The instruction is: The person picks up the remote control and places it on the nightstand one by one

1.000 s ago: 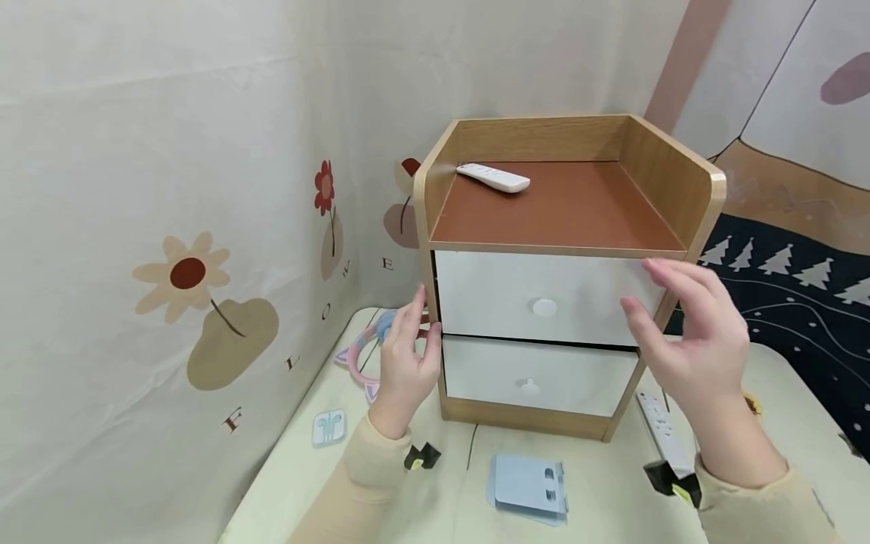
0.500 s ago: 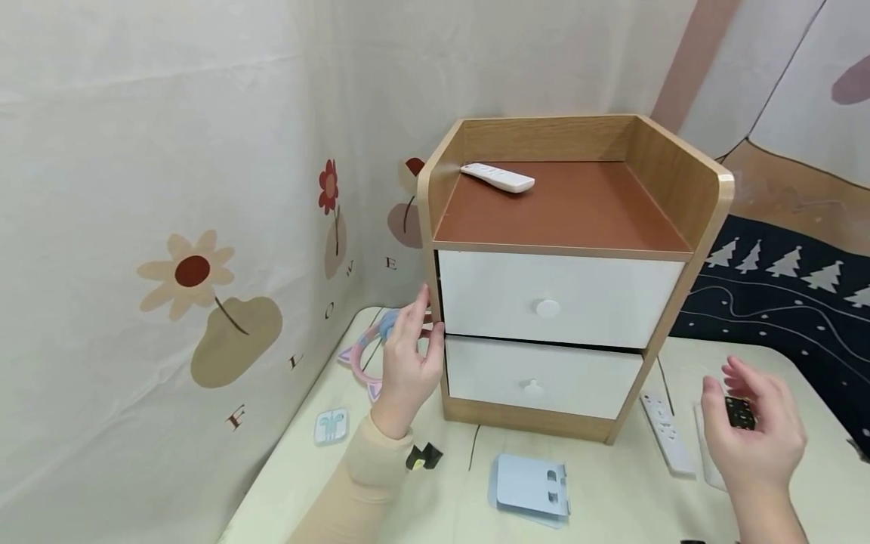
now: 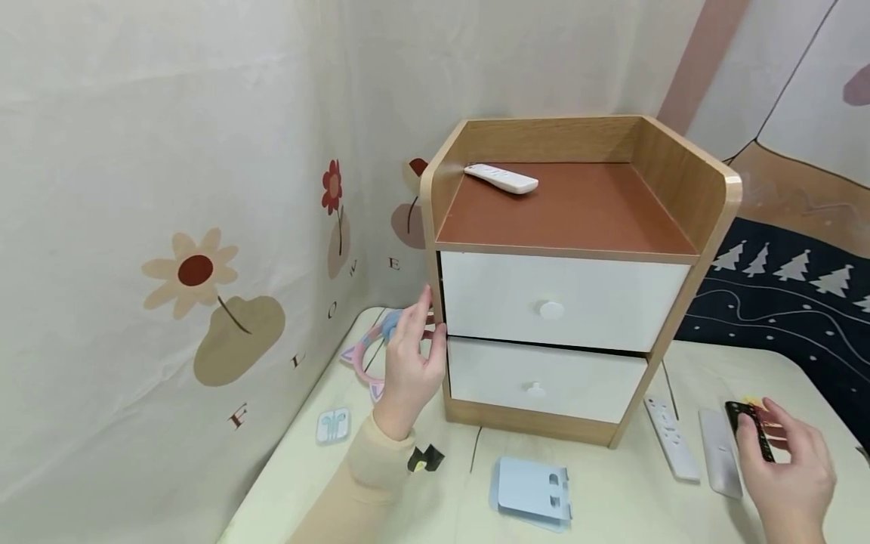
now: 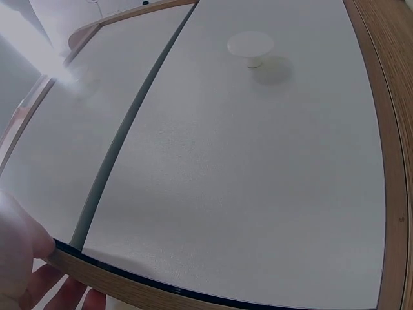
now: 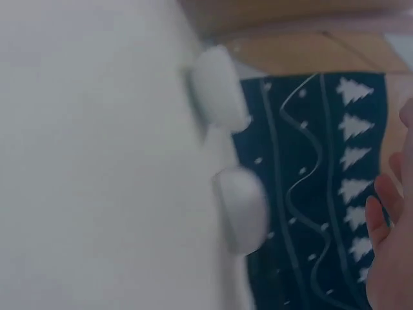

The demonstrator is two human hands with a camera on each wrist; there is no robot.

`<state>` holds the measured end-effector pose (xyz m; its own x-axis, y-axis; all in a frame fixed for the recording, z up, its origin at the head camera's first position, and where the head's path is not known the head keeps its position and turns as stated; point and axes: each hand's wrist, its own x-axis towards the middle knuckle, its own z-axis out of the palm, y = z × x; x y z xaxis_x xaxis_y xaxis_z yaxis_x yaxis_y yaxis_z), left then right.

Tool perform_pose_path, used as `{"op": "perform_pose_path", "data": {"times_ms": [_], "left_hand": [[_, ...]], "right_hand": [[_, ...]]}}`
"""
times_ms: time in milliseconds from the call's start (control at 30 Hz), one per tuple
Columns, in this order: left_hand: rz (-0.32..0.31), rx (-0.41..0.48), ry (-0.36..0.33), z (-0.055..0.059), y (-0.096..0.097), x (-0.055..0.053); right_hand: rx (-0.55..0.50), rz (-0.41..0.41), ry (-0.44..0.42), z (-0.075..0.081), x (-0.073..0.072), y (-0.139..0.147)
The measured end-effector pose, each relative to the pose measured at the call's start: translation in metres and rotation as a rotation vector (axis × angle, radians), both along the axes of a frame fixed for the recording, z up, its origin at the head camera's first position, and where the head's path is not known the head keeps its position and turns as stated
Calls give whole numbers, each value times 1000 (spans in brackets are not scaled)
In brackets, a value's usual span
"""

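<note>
A small wooden cabinet (image 3: 530, 421) with two white drawers, each with a round knob, stands at the centre of the head view. My left hand (image 3: 411, 370) rests against its left side, fingers fairly straight along the side panel and thumb at the front edge. The left wrist view shows that thumb (image 4: 39, 242) beside the narrow gap between the drawers. At the right, my right hand (image 3: 791, 468) is at a black remote control (image 3: 751, 425), its thumb overlapping the remote and its fingers loosely bent. In the right wrist view, the fingers (image 5: 384, 194) show nothing between them.
A white remote (image 3: 503, 179) lies on the cabinet top. A white power strip (image 3: 671, 438) and a pale flat bar (image 3: 720, 453) lie right of the cabinet. In front is a blue-grey plastic folder (image 3: 533, 487); at left are an earphone case (image 3: 333, 426) and pink cat-ear headphones (image 3: 360, 359).
My right hand has moved from beside the upper drawer down and right to the black remote. My left hand has stayed on the cabinet's side. The view has shifted slightly.
</note>
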<state>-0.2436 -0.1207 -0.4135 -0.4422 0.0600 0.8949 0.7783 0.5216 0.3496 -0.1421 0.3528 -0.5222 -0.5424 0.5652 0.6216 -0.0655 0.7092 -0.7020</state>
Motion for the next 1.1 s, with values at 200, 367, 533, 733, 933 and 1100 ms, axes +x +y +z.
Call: {"op": "perform_pose_path", "data": {"times_ms": [200, 367, 533, 733, 933, 1100], "left_hand": [[1, -1, 15, 0, 1, 0], [2, -8, 5, 2, 1, 0], [3, -9, 20, 2, 1, -1], [2, 3, 38, 0, 1, -1], [-7, 9, 37, 1, 1, -2], [-6, 6, 29, 1, 1, 0]], "right_hand": [[-31, -81, -222, -15, -1, 8], [-16, -102, -238, -21, 0, 16], [-15, -132, -356, -25, 0, 21], [-99, -147, -527, -26, -1, 24], [-164, -161, -693, -28, -2, 28], [-174, -165, -832, -31, -1, 31]]}}
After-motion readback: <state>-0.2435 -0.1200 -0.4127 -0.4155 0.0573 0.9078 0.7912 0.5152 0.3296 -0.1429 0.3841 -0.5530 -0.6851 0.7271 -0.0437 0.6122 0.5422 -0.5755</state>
